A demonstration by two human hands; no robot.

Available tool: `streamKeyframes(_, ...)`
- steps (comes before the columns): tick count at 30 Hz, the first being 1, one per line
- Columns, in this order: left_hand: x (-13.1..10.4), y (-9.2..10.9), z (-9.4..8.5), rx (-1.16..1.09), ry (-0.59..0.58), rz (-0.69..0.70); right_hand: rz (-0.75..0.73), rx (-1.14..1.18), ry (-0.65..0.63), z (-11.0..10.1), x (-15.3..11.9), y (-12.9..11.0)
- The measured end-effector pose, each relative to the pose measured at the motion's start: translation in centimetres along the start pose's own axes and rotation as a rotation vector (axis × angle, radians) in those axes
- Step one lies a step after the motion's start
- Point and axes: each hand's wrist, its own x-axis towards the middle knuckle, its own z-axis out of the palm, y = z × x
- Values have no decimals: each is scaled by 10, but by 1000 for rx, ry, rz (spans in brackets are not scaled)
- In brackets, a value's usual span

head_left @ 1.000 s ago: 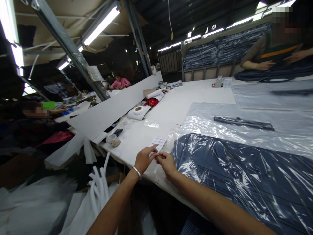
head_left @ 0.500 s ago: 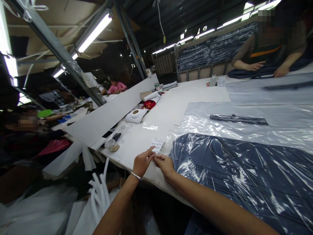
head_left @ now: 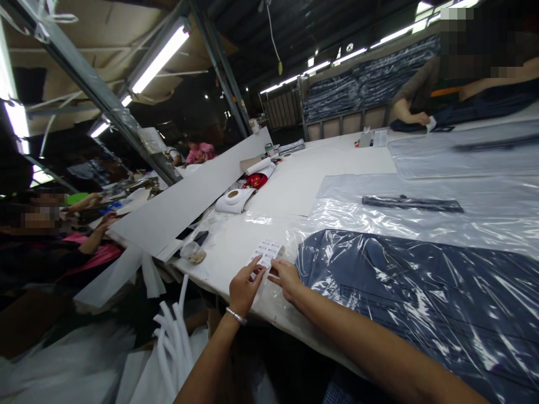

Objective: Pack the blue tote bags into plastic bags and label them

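A small white sheet of printed labels point(head_left: 268, 249) is at my fingertips, above the near edge of the white table point(head_left: 236, 235). My left hand point(head_left: 245, 285), with a silver bangle at the wrist, pinches the sheet's near left edge between thumb and fingers. On the sheet's right side, the thumb and index finger of my right hand point(head_left: 286, 277) are closed at its edge. Just right of that hand lies a dark blue garment in a clear plastic bag point(head_left: 404, 286), its surface shiny and wrinkled.
Beyond the bagged garment lies another clear bag with a dark strip point(head_left: 412, 204). Left of the sheet are a small clear tub point(head_left: 192, 252) and a roll of white labels point(head_left: 234, 200). A long white board point(head_left: 193, 196) borders the table. Co-workers sit left and stand far right.
My hands have moved slightly apart, and the label sheet now lies flatter and a little farther left. The co-worker at far right has shifted and holds something white.
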Motion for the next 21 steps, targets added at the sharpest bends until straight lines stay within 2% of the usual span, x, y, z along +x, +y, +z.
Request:
streamKeyframes(7,-3,-4,14,-250,95,-260,-22,60,19,2,6,5)
streamKeyframes(12,-5,-5,22,-315,134,-348,-34,82,38,4,10,10)
streamKeyframes(16,-4,-5,18,-343,178,-391,-38,83,77,2,16,13)
streamKeyframes(21,-2,-7,3,-630,324,-525,8,28,75,-1,22,11)
